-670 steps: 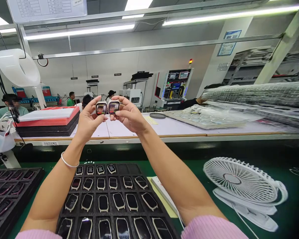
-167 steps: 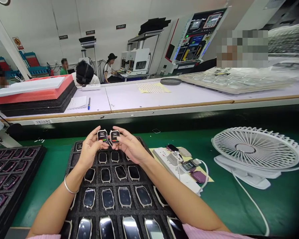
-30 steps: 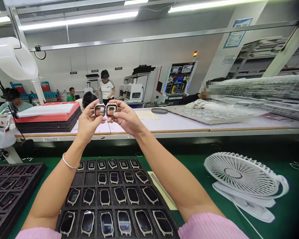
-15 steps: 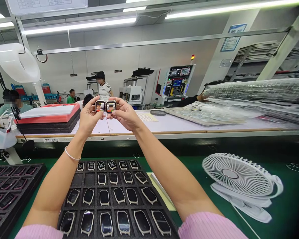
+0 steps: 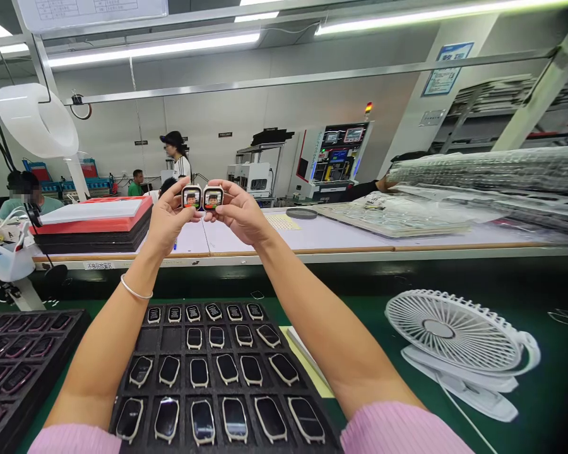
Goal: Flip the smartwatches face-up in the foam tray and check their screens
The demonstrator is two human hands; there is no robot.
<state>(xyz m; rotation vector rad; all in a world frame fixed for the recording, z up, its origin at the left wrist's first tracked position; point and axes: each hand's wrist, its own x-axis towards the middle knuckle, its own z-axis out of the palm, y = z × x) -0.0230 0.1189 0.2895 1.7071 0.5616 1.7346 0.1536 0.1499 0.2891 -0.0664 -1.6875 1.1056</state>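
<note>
Both arms reach forward over the bench. My left hand (image 5: pixel 169 217) grips a watch (image 5: pixel 191 197) by its edges, its lit screen facing me. Close beside it, a second lit watch (image 5: pixel 213 198) is pinched in my right hand (image 5: pixel 240 214). Both screens show a small picture with a face. Below my forearms lies a black foam tray (image 5: pixel 173 339) with several rows of light-framed watches; two pockets in its second row hold nothing.
Another foam tray (image 5: pixel 71 340) with purplish watches sits at the left. A white fan (image 5: pixel 438 329) stands at the right. Red and black foam sheets (image 5: pixel 94 230) and bagged trays (image 5: pixel 397 217) rest on the raised shelf. Several people are beyond.
Both watches are nearly where they were, with their screens turned slightly more to face me. The standing person in the background has turned sideways and shifted left.
</note>
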